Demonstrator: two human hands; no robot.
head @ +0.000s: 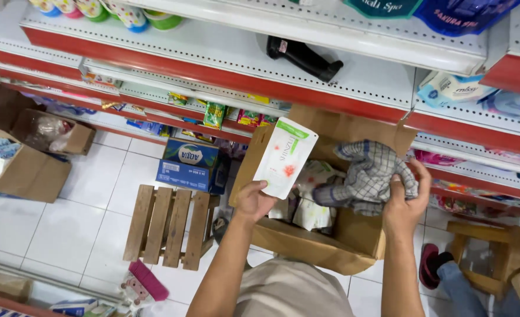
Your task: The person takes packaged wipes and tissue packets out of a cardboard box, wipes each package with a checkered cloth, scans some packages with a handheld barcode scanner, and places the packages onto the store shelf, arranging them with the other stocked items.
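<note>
Forearms come up from six o'clock, yours, reaching into a cardboard box (pixel 307 246) that seems to rest on your lap, tilted open toward you so its contents stay in reach. Your left hand (pixel 253 201) is closed around the bottom edge of a white refill pouch (pixel 284 157) with a green top band, thumb in front, holding it upright and clear of the box at about eleven o'clock from the box's middle, its printed face turned to you. Your right hand (pixel 405 202) clutches a bunched checked cloth (pixel 365 176), grey and white, over the box's two o'clock corner, fingers wrapped over the fabric as if for wiping. More white pouches (pixel 310 211) lie loose inside the box below the raised one.

Farther out, at nine o'clock, a slatted wooden stool (pixel 166 226) stands on the white tiled floor (pixel 66 229), with a blue carton (pixel 190 165) just beyond it. At twelve o'clock, red-edged shelves (pixel 224 56) run across, and a black object (pixel 302 57), possibly a handheld tool, lies on the white shelf.
</note>
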